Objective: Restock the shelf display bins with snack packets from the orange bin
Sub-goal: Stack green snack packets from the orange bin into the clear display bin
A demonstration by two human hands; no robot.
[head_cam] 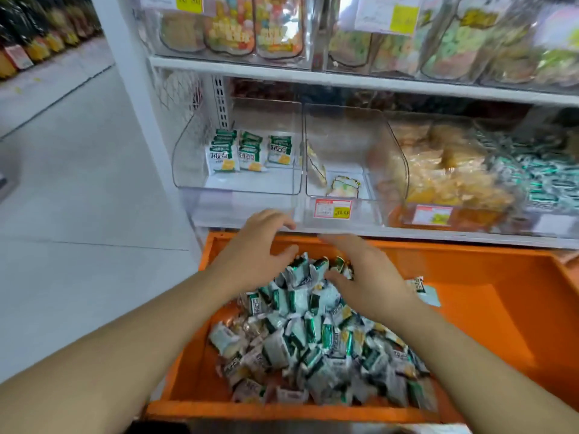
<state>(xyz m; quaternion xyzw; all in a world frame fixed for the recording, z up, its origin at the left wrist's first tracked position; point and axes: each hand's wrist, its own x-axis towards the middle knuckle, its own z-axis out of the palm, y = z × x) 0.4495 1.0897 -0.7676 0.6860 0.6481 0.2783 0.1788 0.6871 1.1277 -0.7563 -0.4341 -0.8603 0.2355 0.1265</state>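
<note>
Reaching into the orange bin (470, 292), both hands hover over the far end of a heap of green-and-white snack packets (313, 333) — left hand (253, 258) with fingers spread and relaxed, right hand (369, 280) flat, fingers straight, lying on the packets. Neither grips anything. Above, the leftmost clear display bin (188, 158) on the shelf (376, 81) holds three short rows of the same packets — mostly bare floor around them.

Bright, even store light, soft shadows; glare on the clear plastic shelf bins (238, 186), motion blur smearing the right side, wide-angle bending at the edges.
</note>
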